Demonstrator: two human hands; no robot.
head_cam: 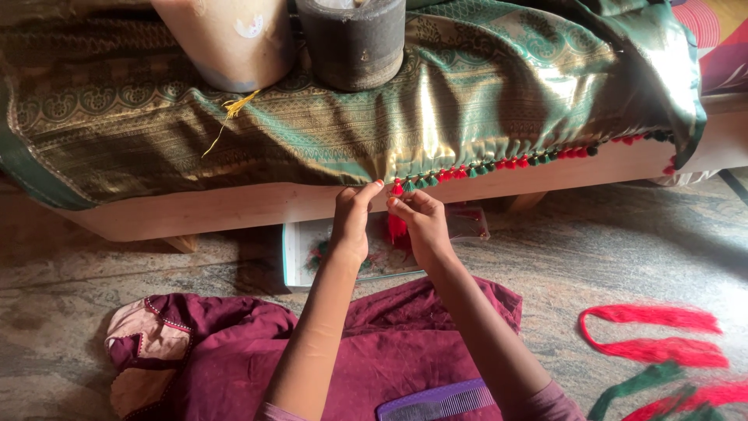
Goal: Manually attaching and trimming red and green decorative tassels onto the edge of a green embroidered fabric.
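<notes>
With your left hand (pixel 352 218) pinching the green-gold sari's fringed edge (pixel 405 181) and your right hand (pixel 421 222) closed on a red tassel (pixel 397 226) hanging from it over the wooden bench (pixel 234 206), a hard tug could loosen the knot or drag the cloth.

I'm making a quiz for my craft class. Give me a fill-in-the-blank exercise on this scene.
1. Both hands, left hand and right hand, work at the fabric's ____ edge.
2. The tassels along that edge are red and ____.
3. The comb on the maroon cloth is ____.
4. Loose red thread bundles lie on the ____.

Missing words: lower; green; purple; floor
</notes>
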